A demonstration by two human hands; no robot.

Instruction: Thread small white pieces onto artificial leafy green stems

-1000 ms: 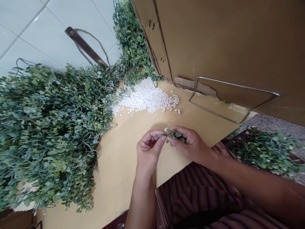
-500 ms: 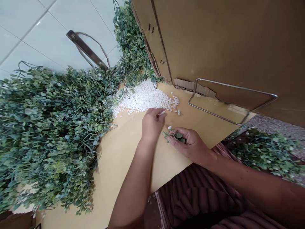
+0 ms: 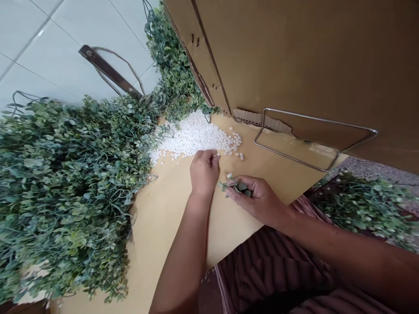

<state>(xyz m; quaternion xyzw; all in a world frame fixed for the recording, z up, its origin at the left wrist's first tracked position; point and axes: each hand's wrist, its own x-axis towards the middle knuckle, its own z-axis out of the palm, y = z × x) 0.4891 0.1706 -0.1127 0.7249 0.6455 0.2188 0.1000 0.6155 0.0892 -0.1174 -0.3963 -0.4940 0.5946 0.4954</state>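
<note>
My left hand (image 3: 203, 173) is closed in a pinch at the near edge of a pile of small white pieces (image 3: 199, 135). A small white piece shows at its fingertips, partly hidden by them. Just to the right, my right hand (image 3: 260, 196) is wrapped round a sprig of green leaves (image 3: 241, 187). One white bud (image 3: 229, 175) stands out at the top of this sprig. The two hands are close together but apart, both over the tan tabletop (image 3: 173, 205).
A large heap of leafy artificial greenery (image 3: 72, 187) covers the left side. A cardboard box (image 3: 294, 56) rises at the back right, with a bent wire frame (image 3: 294, 158) in front. More greenery (image 3: 369, 209) lies low at right. A dark bar (image 3: 109, 72) juts out behind the heap.
My left hand has drawn its fingers in slightly, with the small white piece still at their tips. My right hand keeps the sprig in about the same place. The whole view has shifted slightly.
</note>
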